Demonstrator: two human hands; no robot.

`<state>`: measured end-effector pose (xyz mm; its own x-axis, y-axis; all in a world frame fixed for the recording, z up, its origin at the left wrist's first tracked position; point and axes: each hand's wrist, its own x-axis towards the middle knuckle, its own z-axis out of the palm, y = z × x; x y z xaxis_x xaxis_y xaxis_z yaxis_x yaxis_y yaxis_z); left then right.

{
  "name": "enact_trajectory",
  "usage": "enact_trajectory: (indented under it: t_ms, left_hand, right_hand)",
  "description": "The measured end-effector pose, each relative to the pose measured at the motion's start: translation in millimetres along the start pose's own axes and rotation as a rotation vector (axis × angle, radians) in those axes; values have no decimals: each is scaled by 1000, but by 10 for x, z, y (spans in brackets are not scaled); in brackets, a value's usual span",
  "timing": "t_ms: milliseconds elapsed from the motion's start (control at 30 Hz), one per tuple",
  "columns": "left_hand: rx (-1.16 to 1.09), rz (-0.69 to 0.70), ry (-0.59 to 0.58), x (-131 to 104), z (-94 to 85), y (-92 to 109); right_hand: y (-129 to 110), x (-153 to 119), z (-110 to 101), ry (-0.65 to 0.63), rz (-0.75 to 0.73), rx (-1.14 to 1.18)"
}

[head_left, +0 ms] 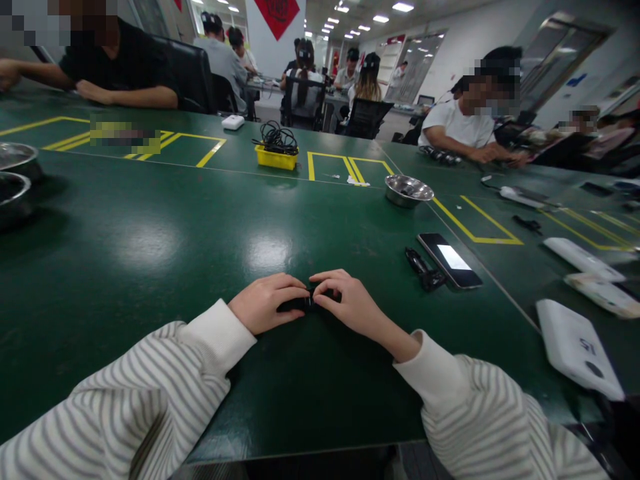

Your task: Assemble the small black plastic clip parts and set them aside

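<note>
Low in the middle of the green table (310, 387), my left hand (270, 302) has its fingers wrapped round one end of a small black object (293, 305). From the other side my right hand (347, 301) pinches the object's right part with curved fingers. Both hands are close together, their fingertips almost meeting over it. Much of the black object is hidden under the fingers, so its exact kind cannot be made out.
To the right lie a bundled black cable (424, 270), a phone (450, 260) and a white device (577, 347). Farther back are a metal bowl (409, 191) and a yellow basket (277, 158) of cables. Metal bowls (15, 200) stand at left. People sit around the table.
</note>
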<state>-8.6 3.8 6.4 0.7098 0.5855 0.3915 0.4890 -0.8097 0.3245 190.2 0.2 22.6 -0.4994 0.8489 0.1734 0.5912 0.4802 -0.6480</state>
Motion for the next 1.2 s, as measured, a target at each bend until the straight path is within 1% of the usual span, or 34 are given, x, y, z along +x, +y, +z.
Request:
enact_trajectory:
  t_ms: [367,633,833,933,1033,1100,1200]
  left_hand:
    - [50,1,-19,2,5,-7]
    - [86,2,-9,-14,10,-37]
    - [109,34,32,-26,7,-72]
    - [130,57,73,-67,-15,-126]
    - [169,65,110,-156,-72,-210]
    - [193,38,117,-246,-133,-273]
    - [216,-60,124,-424,-258,-364]
  right_hand:
    - [-65,-51,39,72,-24,-155]
    - [-39,-89,4,35,-74,-191]
    - [-10,-86,35,64,-123,-198]
    - [3,-54,115,103,-145,-177]
    - [-12,40,249,149,-173,-163]
    - [-43,143,355,169,-209,-165]
    - [-119,345,517,133,-282,-180]
